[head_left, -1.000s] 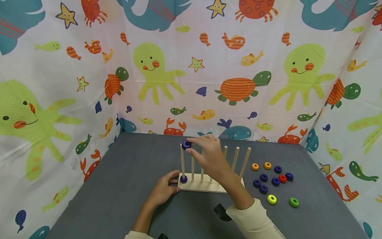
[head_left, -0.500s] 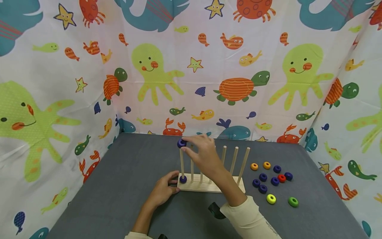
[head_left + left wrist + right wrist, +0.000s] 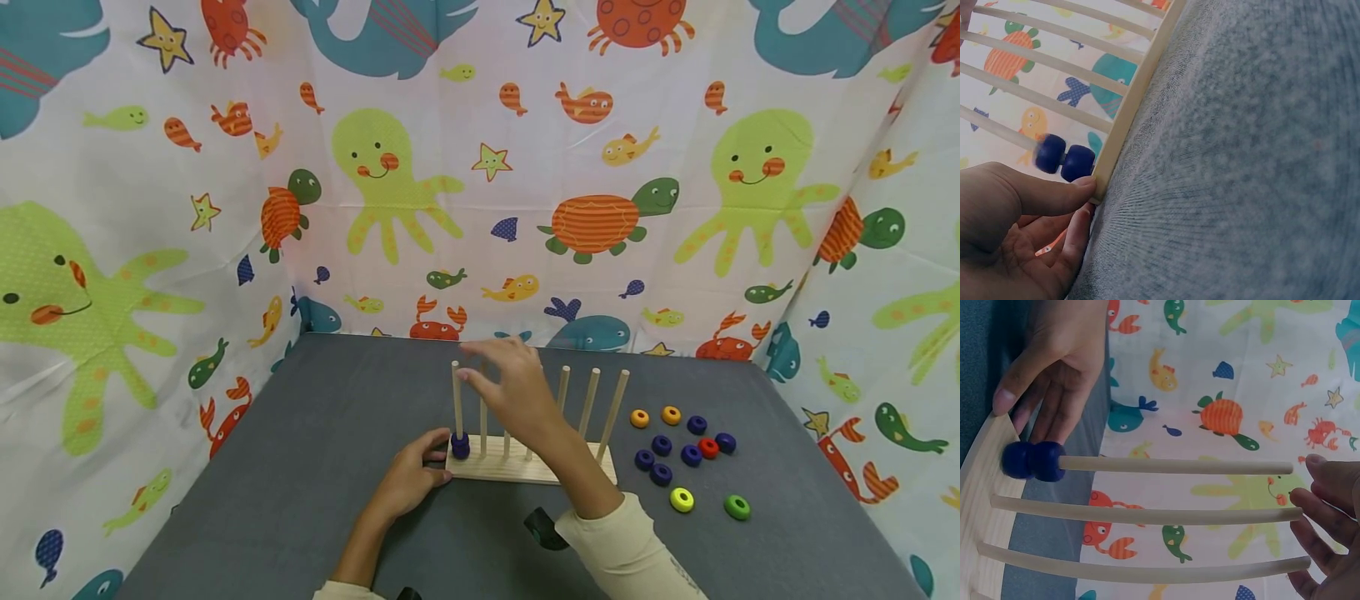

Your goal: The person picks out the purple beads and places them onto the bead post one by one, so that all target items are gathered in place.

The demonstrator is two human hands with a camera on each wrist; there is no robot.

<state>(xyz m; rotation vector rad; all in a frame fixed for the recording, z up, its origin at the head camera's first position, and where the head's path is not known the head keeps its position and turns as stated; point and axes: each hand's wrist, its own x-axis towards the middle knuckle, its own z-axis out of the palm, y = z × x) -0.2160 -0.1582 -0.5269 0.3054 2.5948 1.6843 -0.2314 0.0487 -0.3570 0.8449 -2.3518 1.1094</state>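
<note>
A wooden peg stand with a row of upright pegs stands on the table. Two dark blue rings sit on its leftmost peg, low down by the base. In the left wrist view a small gap shows between the upper ring and the lower ring. My left hand grips the left end of the base, thumb in front and fingers behind. Near the top of the leftmost peg, my right hand holds nothing, thumb and fingers apart. It hides parts of the middle pegs.
Right of the stand lie several loose blue rings, two orange rings, a red ring, a yellow ring and a green ring. A sea-animal curtain hangs behind the grey table.
My right hand moved slightly left with a blue ring to the leftmost peg and let it go. The ring dropped down the peg onto the first one. My left hand stayed put.
</note>
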